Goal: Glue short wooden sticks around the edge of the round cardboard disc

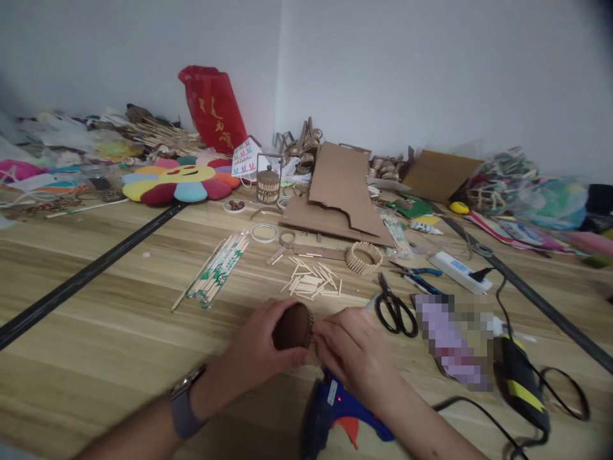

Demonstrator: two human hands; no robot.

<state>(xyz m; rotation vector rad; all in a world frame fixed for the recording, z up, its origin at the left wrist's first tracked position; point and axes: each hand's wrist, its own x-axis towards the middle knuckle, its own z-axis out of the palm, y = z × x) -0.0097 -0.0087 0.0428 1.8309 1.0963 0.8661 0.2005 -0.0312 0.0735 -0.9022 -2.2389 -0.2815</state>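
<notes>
My left hand [258, 342] is wrapped round a small brown cardboard cup [291, 327], tilted with its opening toward me. Short sticks line the cup's far right outer side. The fingertips of my right hand [352, 342] are pinched together against that side; whatever is between them is hidden. Below my right forearm lies a blue hot glue gun [330, 409] with an orange trigger and a lit red light. Beyond the cup, short cut wooden sticks [313, 281] form a loose pile. A ring of upright sticks [364, 258] stands behind them to the right.
Black scissors [395, 310], blue-handled pliers [419, 271] and a white power strip [460, 271] lie to the right, with a black-and-yellow tool [524, 383] and its cord. Packaged sticks [218, 271] lie left. Cardboard sheets [340, 185] and a flower cushion [186, 179] sit behind.
</notes>
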